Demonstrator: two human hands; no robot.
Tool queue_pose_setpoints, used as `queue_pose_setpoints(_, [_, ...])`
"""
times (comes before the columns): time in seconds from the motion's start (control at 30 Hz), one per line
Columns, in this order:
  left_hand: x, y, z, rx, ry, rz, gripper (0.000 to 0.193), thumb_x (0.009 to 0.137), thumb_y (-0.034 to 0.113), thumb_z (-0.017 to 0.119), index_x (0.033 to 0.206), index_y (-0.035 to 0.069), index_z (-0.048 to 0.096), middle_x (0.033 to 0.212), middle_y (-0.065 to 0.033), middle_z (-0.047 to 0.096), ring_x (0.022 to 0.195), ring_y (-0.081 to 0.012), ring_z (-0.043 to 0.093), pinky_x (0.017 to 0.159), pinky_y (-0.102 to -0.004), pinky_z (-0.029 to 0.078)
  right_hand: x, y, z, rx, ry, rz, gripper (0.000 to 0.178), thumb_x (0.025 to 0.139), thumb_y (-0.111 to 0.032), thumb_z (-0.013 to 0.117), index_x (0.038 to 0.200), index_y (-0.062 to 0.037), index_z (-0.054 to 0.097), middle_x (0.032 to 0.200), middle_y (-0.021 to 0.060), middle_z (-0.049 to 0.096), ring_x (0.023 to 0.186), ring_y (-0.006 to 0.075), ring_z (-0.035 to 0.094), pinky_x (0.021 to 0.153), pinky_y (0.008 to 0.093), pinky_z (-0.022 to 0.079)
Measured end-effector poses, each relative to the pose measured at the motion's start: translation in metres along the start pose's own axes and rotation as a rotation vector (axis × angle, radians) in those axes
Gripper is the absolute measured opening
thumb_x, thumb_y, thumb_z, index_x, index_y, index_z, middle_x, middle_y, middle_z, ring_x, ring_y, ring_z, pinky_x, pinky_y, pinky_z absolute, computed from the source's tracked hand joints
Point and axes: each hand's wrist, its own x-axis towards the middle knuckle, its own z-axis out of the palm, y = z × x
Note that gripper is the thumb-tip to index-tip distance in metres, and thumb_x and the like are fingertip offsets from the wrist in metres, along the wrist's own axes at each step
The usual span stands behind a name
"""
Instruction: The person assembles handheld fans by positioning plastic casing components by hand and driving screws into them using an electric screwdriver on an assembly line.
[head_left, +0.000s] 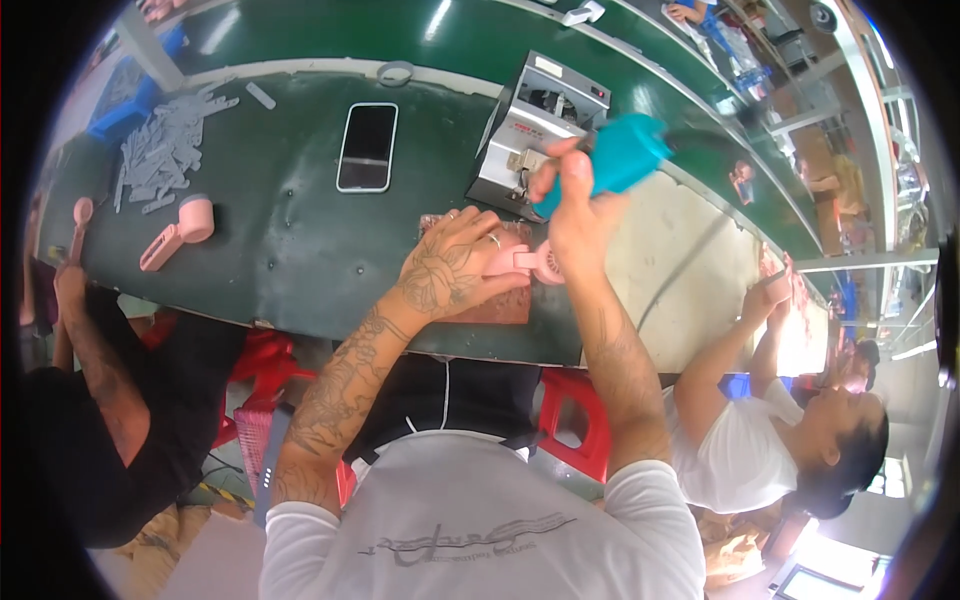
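Observation:
My left hand presses a pink plastic piece with a round, slotted end against a reddish-brown mat, its fingers closed over the part. Just above and to the right, my right hand is wrapped round a teal power tool, likely an electric screwdriver, blurred by motion. A dark cable trails off its far end. The tool's tip is hidden by my right hand. Beyond both hands stands a grey metal machine with an open front.
A phone lies on the green tabletop. Further left are a pink jointed piece, a heap of grey strips and a blue bin. A grey ring sits at the far edge. People work on both sides.

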Motion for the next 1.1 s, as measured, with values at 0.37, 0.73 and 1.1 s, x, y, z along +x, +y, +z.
queue_pose_setpoints(0.37, [0.002, -0.003, 0.005, 0.002, 0.092, 0.057, 0.050, 0.086, 0.048, 0.083, 0.113, 0.006, 0.076, 0.113, -0.0105, 0.064, 0.108, -0.0326, 0.062, 0.096, -0.0483, 0.052, -0.026, -0.012, -0.016, -0.001, -0.020, 0.048, 0.055, 0.103, -0.048, 0.072, 0.115, 0.0053, 0.063, 0.076, 0.0062, 0.061, 0.067, 0.0165, 0.061, 0.061, 0.0317, 0.051])
queue_pose_setpoints(0.73, [0.005, 0.005, -0.002, 0.037, 0.066, 0.067, 0.049, 0.087, 0.047, 0.082, 0.110, 0.006, 0.072, 0.112, -0.0093, 0.064, 0.106, -0.0340, 0.063, 0.092, -0.0494, 0.051, -0.032, 0.005, -0.019, 0.032, -0.041, 0.057, 0.040, 0.109, -0.038, 0.066, 0.102, 0.0008, 0.057, 0.076, 0.0077, 0.059, 0.067, 0.0185, 0.057, 0.063, 0.0344, 0.050])
queue_pose_setpoints(1.1, [0.001, 0.000, 0.006, 0.064, 0.067, 0.051, 0.051, 0.091, 0.051, 0.077, 0.116, 0.007, 0.073, 0.113, -0.0103, 0.064, 0.111, -0.0318, 0.061, 0.101, -0.0478, 0.050, -0.022, 0.011, -0.019, -0.024, -0.037, 0.049, 0.040, 0.109, -0.037, 0.064, 0.102, 0.0017, 0.060, 0.072, 0.0079, 0.059, 0.063, 0.0193, 0.059, 0.058, 0.0342, 0.050])
